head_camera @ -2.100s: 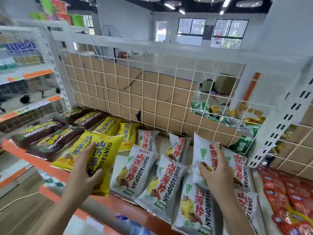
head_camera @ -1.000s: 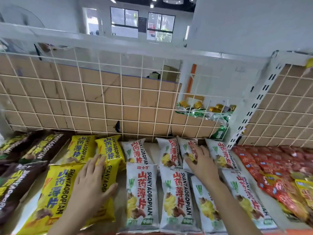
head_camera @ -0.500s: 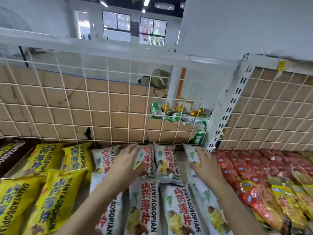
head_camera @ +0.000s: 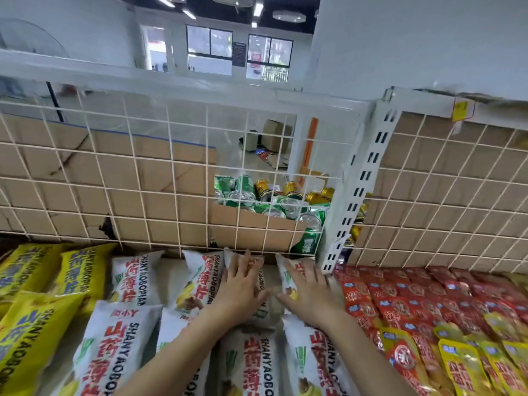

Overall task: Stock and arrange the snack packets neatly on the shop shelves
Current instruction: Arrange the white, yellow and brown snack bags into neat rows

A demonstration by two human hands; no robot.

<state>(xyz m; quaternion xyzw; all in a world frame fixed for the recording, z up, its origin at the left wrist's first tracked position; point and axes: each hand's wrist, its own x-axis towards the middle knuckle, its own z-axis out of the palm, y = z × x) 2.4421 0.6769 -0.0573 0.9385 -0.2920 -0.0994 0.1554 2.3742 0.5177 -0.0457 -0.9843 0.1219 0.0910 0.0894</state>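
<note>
White snack packets (head_camera: pixel 134 281) with red lettering lie in rows on the shelf in the head view. My left hand (head_camera: pixel 241 287) lies flat with fingers spread on a back-row white packet (head_camera: pixel 261 298) near the wire grid. My right hand (head_camera: pixel 310 291) lies flat, fingers straight, on the neighbouring back-row white packet (head_camera: pixel 287 271) at the right end of the row. Front-row white packets (head_camera: pixel 114 347) sit below my forearms. Yellow packets (head_camera: pixel 31 335) fill the left of the shelf.
A white wire grid (head_camera: pixel 148 178) backed by cardboard closes the shelf's rear. Behind it a carton holds green and gold drink cans (head_camera: pixel 271 201). A slotted white upright (head_camera: pixel 360 190) divides the bays. Red packets (head_camera: pixel 414 298) and yellow-red packets (head_camera: pixel 468 370) fill the right bay.
Both hands have slid further back toward the wire grid and closer together, the left hand moving right from the yellow packets onto the white ones. The view has moved right and closer to the shelf.
</note>
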